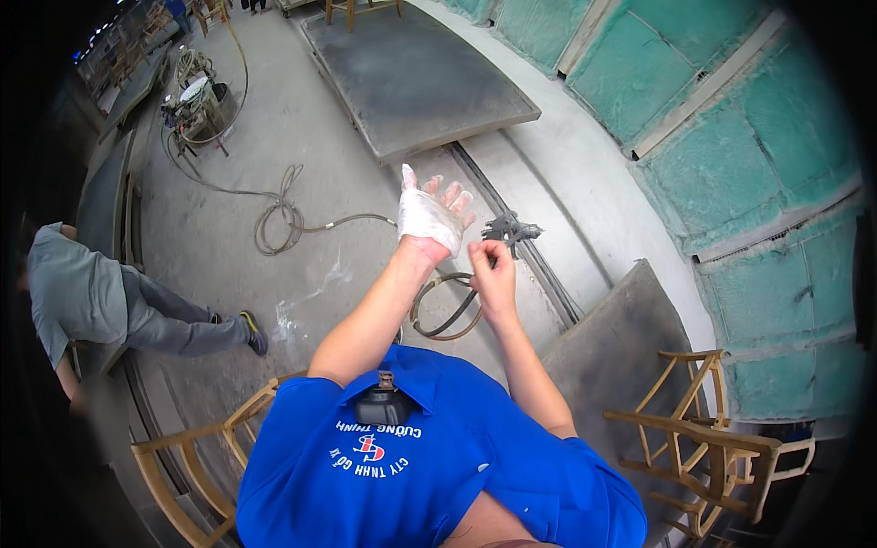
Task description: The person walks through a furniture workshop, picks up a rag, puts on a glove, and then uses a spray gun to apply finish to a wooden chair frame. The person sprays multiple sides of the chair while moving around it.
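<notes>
My left hand reaches out in front of me with its fingers spread. A white wrap covers its palm, and the bare fingers have whitish smears. My right hand is just to the right and nearer, its fingers curled into a pinch close to the left wrist. What the pinch holds, if anything, cannot be made out. Just beyond the right fingertips shows a dark grey spray gun; whether the fingers touch it is unclear. Below and between the hands, a dark hose loops on the floor, partly hidden by my right hand.
A large dark board lies ahead, and another board is at right. Wooden chair frames stand at right, another at left. A person walks at left. Hose coils and a pot occupy the floor.
</notes>
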Tool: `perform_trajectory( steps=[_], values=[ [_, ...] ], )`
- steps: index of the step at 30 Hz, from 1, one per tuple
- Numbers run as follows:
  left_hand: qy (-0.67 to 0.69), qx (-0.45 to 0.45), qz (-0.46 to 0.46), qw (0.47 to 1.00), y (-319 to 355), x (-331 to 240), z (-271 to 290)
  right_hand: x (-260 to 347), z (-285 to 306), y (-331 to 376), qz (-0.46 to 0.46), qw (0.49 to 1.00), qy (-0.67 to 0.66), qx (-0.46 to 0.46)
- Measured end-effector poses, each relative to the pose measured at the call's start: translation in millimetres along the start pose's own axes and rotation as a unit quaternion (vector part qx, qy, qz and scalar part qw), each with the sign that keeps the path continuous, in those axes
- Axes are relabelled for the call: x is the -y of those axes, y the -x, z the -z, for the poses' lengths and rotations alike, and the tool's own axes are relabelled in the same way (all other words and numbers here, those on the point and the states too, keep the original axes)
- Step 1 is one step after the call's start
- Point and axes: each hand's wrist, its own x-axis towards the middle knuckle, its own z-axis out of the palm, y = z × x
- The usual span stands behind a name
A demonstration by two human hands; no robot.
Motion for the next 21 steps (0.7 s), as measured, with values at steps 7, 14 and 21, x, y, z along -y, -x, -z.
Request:
perform_trajectory(
  steps=[7, 14, 21],
  values=[
    [0.033, 0.046, 0.049, 0.997, -16.4, 1.3, -6.0, -4.8, -17.9, 6.8, -0.059, 0.994, -0.064, 0.065],
    [-0.216, 0.108, -0.219, 0.945, -31.7, -7.3, -3.6, -21.5, -40.7, 5.5, -0.023, 0.999, 0.033, 0.032],
    [-0.087, 0.115, -0.068, 0.987, -18.2, -12.0, -16.8, -35.4, -52.7, -10.7, 0.06, 0.995, 0.082, -0.026]
  ],
)
